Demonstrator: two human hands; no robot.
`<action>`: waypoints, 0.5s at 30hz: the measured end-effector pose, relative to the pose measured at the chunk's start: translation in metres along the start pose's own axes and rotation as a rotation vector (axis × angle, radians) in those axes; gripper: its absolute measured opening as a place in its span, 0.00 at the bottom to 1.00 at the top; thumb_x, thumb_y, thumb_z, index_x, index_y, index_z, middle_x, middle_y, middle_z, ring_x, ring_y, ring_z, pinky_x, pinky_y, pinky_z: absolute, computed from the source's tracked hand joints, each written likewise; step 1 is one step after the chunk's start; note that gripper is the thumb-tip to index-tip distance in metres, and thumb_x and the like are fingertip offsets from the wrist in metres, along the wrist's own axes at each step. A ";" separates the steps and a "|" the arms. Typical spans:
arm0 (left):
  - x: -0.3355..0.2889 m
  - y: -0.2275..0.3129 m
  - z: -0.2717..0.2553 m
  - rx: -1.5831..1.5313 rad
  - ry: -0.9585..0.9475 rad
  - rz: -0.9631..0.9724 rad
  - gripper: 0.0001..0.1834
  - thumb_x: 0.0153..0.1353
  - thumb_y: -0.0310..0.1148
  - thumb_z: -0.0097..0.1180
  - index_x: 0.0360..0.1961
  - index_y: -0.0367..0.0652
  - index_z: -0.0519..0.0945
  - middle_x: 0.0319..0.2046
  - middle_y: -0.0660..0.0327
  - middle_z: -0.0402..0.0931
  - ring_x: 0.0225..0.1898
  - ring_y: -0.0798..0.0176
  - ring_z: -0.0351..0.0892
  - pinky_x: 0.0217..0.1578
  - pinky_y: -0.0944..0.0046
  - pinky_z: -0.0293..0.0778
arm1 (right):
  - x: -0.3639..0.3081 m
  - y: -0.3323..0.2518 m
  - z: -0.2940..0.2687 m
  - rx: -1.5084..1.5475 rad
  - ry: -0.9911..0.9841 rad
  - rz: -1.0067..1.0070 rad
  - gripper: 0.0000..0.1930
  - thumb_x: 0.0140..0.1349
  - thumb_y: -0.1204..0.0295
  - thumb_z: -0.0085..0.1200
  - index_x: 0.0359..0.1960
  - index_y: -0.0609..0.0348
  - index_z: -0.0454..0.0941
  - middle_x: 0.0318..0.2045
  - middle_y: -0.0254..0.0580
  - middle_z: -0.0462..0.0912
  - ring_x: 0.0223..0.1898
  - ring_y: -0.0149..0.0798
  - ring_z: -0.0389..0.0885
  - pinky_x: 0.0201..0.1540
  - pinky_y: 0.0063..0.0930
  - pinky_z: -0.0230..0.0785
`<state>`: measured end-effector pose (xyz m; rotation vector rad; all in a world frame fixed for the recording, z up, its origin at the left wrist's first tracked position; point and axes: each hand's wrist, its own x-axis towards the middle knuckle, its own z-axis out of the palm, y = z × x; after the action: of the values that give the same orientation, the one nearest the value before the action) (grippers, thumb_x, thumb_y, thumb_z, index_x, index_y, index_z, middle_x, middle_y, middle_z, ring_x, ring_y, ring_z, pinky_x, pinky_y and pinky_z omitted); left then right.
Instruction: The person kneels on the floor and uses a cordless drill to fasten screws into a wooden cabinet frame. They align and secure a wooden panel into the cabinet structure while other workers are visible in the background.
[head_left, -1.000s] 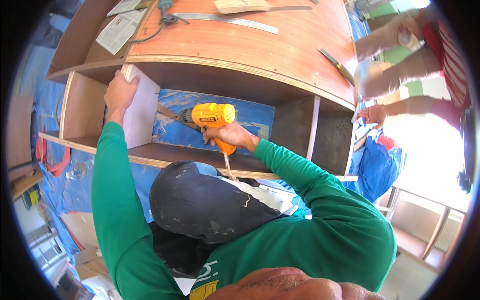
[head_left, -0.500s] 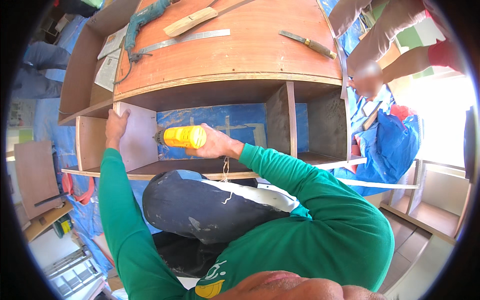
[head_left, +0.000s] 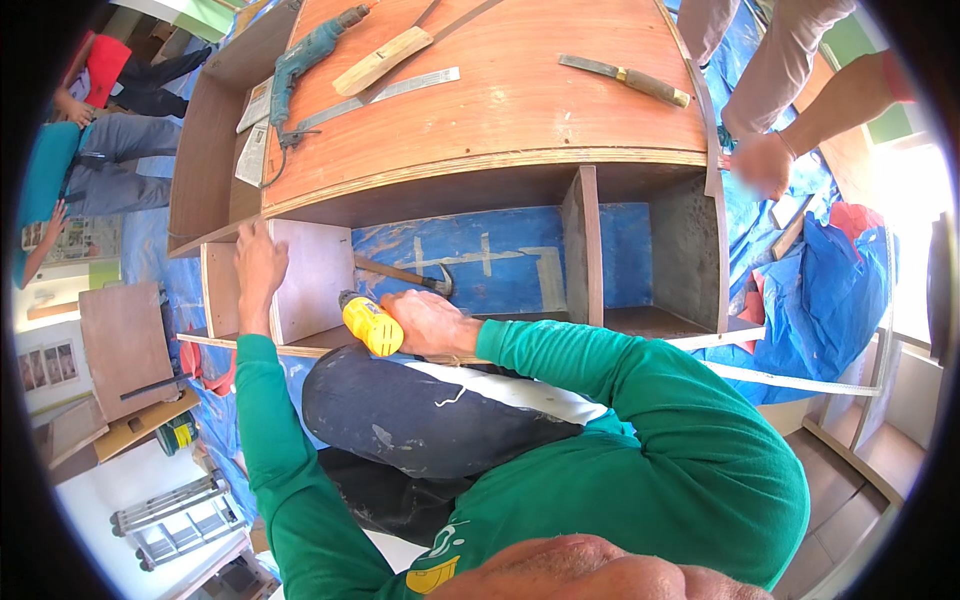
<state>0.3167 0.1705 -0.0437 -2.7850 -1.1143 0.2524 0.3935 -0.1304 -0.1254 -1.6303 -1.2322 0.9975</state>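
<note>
My left hand [head_left: 260,268] holds the edge of a pale upright panel [head_left: 315,280], which divides a wooden cabinet frame lying on the floor. In my right hand [head_left: 432,325] is a yellow power drill [head_left: 372,325], its dark chuck pointing up and left. The chuck is close to the panel's near right side, but I see a gap between them. Most of the drill's handle is hidden by my fingers. Just beyond the drill, a claw hammer [head_left: 440,282] lies on the blue sheet [head_left: 505,285] within the frame.
On the orange-brown board [head_left: 500,100] rest a teal corded power tool [head_left: 305,60], a wooden block [head_left: 382,62], a metal ruler [head_left: 400,92] and a wooden-handled blade [head_left: 630,82]. Another person's hand [head_left: 765,165] is at the right. More people stand far left; a folded ladder [head_left: 180,520] lies lower left.
The drill has come away from the panel, back toward me, and tilted. The hammer behind it now shows. My left hand stays at the panel's edge. The whole view has shifted.
</note>
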 end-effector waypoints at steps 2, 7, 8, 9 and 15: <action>0.000 0.036 -0.028 -0.193 0.040 0.251 0.33 0.69 0.40 0.63 0.70 0.34 0.72 0.66 0.39 0.70 0.67 0.36 0.73 0.67 0.45 0.70 | -0.002 -0.001 0.000 -0.018 -0.024 0.031 0.16 0.64 0.65 0.62 0.46 0.65 0.81 0.37 0.64 0.88 0.43 0.63 0.88 0.46 0.54 0.79; -0.039 0.179 -0.093 -0.351 -0.175 0.815 0.30 0.73 0.43 0.60 0.70 0.38 0.72 0.61 0.42 0.76 0.62 0.39 0.78 0.65 0.50 0.74 | -0.006 -0.007 -0.003 -0.071 -0.082 0.093 0.17 0.65 0.67 0.58 0.51 0.65 0.84 0.41 0.65 0.89 0.46 0.61 0.90 0.49 0.53 0.81; -0.048 0.196 -0.091 -0.394 -0.157 0.938 0.30 0.73 0.43 0.60 0.70 0.39 0.72 0.59 0.42 0.77 0.60 0.40 0.80 0.63 0.50 0.76 | -0.007 -0.013 -0.004 -0.087 -0.108 0.088 0.17 0.66 0.67 0.57 0.51 0.66 0.84 0.41 0.65 0.89 0.46 0.61 0.90 0.49 0.53 0.82; -0.061 0.220 -0.094 -0.472 -0.217 0.968 0.30 0.72 0.43 0.60 0.68 0.37 0.73 0.57 0.42 0.78 0.57 0.38 0.81 0.60 0.47 0.77 | -0.008 -0.015 -0.004 -0.103 -0.124 0.094 0.17 0.67 0.67 0.56 0.51 0.66 0.84 0.41 0.65 0.89 0.47 0.61 0.90 0.50 0.52 0.82; -0.123 0.270 -0.055 -0.390 -0.383 1.153 0.26 0.73 0.43 0.58 0.64 0.38 0.76 0.52 0.44 0.79 0.52 0.38 0.83 0.54 0.43 0.80 | -0.001 0.019 0.038 -0.167 0.186 0.040 0.10 0.62 0.66 0.64 0.42 0.55 0.89 0.40 0.52 0.91 0.42 0.57 0.91 0.44 0.52 0.82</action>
<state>0.4211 -0.1121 -0.0263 -3.4631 0.6389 0.7396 0.3634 -0.1286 -0.1556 -1.8391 -1.1861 0.7635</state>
